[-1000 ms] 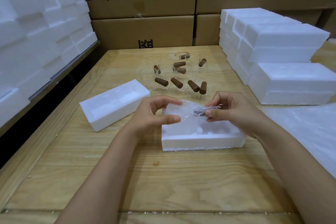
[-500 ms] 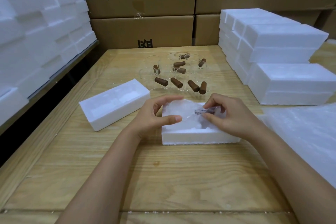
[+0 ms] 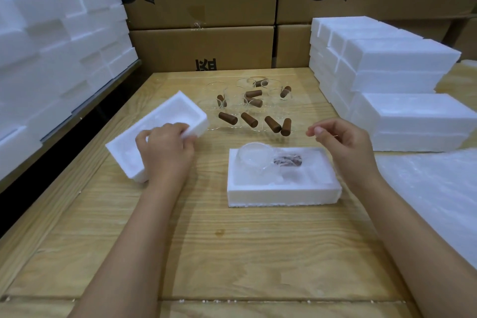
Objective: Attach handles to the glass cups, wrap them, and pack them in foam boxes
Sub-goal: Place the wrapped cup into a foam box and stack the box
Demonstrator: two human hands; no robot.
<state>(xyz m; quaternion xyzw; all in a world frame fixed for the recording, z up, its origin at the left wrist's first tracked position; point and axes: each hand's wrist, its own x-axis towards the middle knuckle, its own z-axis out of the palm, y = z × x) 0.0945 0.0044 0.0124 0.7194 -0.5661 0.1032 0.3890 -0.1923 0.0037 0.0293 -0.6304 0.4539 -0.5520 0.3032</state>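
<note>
A wrapped glass cup (image 3: pixel 260 160) with a brown handle lies in the open foam box (image 3: pixel 284 195) at the table's middle. My left hand (image 3: pixel 165 148) grips the near end of a second foam half (image 3: pixel 160 124), which sits tilted to the left. My right hand (image 3: pixel 340 141) hovers above the box's right end with fingers loosely curled, holding nothing. Several glass cups with brown wooden handles (image 3: pixel 247 108) stand behind the box.
Stacked white foam boxes (image 3: pixel 402 85) fill the right side and another foam stack (image 3: pixel 51 41) the left. Thin white wrap sheets (image 3: pixel 438 196) lie at the right. Cardboard cartons (image 3: pixel 206 8) wall the back of the wooden table (image 3: pixel 232 253).
Both hands left the wrapped cup, which now lies in the box. My left hand moved left and took hold of the other foam half; my right hand lifted away.
</note>
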